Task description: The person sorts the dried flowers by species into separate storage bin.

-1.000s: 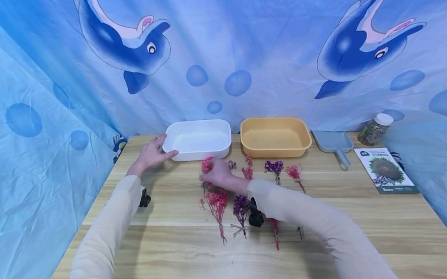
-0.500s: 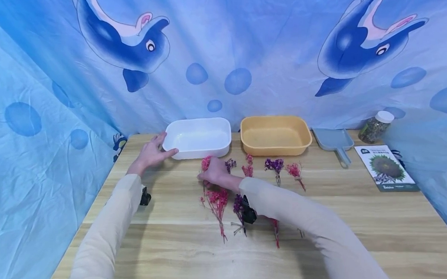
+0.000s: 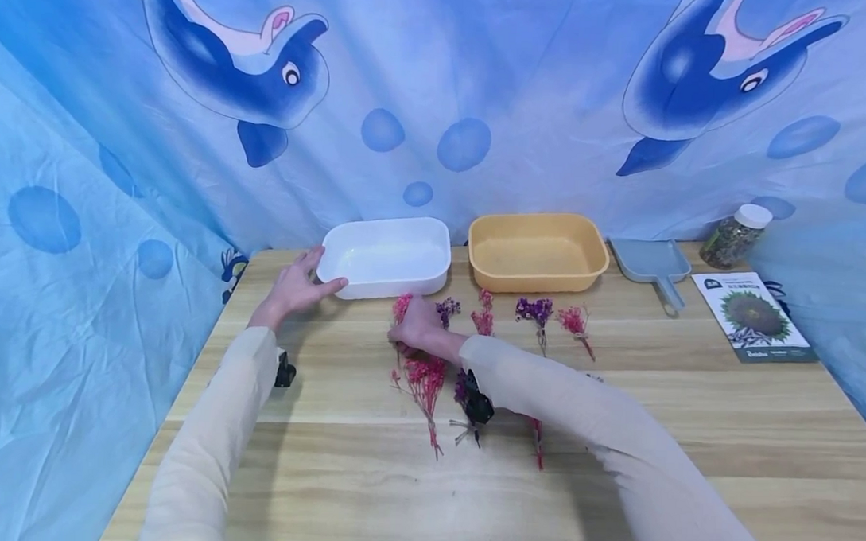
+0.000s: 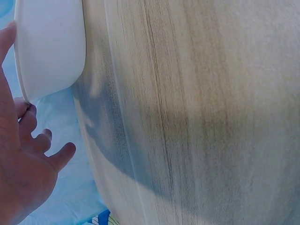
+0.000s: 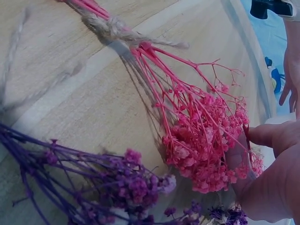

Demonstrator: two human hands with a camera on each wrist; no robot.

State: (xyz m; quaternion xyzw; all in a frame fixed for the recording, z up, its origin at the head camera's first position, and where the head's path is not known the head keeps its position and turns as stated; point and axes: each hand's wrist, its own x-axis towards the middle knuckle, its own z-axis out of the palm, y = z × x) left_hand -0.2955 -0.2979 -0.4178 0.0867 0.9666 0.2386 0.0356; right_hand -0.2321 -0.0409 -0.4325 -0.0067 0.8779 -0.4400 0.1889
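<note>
My left hand (image 3: pixel 295 289) holds the left end of a white plastic basin (image 3: pixel 397 287), thumb at the front and fingers at the corner; the left wrist view shows fingertips on its rim. Just in front of the basin, my right hand (image 3: pixel 424 327) pinches a small pink dried-flower bunch (image 3: pixel 401 306) by its thin stem, much of it hidden by the hand. Nearer me lie a larger pink bunch (image 3: pixel 426 382), tied with twine in the right wrist view, and a purple bunch (image 5: pixel 117 187). My right forearm partly covers other bunches.
A yellow basin (image 3: pixel 538 282) stands right of the white one. Farther right are a grey-blue dustpan (image 3: pixel 650 260), a lidded jar (image 3: pixel 733 240) and a sunflower seed packet (image 3: pixel 754 317). Purple (image 3: pixel 535 309) and pink flowers (image 3: pixel 574 320) lie before the yellow basin. A blue curtain (image 3: pixel 439 88) hangs behind.
The head view has tilted down slightly, so everything sits higher in it. My right hand stays at the small pink bunch, its wrist shifted a little. The left hand keeps its place on the basin.
</note>
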